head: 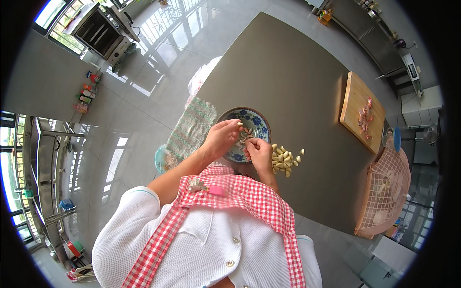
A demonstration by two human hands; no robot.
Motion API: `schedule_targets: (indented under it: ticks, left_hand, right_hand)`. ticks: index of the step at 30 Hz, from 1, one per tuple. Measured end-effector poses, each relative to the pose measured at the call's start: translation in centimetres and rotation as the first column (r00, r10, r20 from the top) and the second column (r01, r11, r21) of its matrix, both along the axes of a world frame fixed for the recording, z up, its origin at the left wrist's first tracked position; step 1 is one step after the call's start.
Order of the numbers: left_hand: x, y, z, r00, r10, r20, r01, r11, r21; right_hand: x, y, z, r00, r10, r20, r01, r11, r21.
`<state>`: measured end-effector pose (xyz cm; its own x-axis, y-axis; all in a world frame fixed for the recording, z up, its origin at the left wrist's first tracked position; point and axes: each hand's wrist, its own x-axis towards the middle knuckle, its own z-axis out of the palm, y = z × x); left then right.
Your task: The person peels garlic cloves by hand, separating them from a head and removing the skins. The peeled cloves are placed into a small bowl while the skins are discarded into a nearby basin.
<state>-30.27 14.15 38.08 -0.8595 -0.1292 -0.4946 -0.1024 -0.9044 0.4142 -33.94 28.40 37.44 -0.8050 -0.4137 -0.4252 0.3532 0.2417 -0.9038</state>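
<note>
A pale garlic clove (240, 124) is pinched between the thumb and fingertips of my left hand (224, 136), above the bowl's left side. My right hand (260, 153) is over the bowl's lower right, thumb and index finger pressed together; whether a bit of skin is between them is too small to tell. Beneath both hands stands a ceramic bowl (265, 130) with blue flowers and a brown rim. Unpeeled garlic cloves and loose skins (246, 134) lie inside it, partly hidden by my hands. Just right of the bowl, peeled garlic cloves (285, 159) are heaped on the grey table (284, 82).
A green-and-white cloth (192, 124) drapes over the table's left edge, above a lined bin (166, 160). At the right are a wooden cutting board (353, 104) with red-and-white pieces (365, 118), a blue-lidded container (396, 138) and a pink mesh food cover (385, 190).
</note>
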Motion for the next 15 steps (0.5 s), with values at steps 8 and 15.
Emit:
schedule_targets:
  ticks: [8,15]
  left_hand:
    - [0.5,0.9,0.5,0.990,-0.132,0.048,0.140,0.932,-0.334]
    - [0.5,1.4,0.4,0.986,-0.163,0.041,0.167,0.925,-0.341]
  right_hand:
    - [-0.9,-0.5,1.1,0.993,-0.074,0.088,0.092,0.972,-0.216]
    - [-0.9,-0.6,1.7,0.952,-0.019,0.306,0.137,0.920,-0.366]
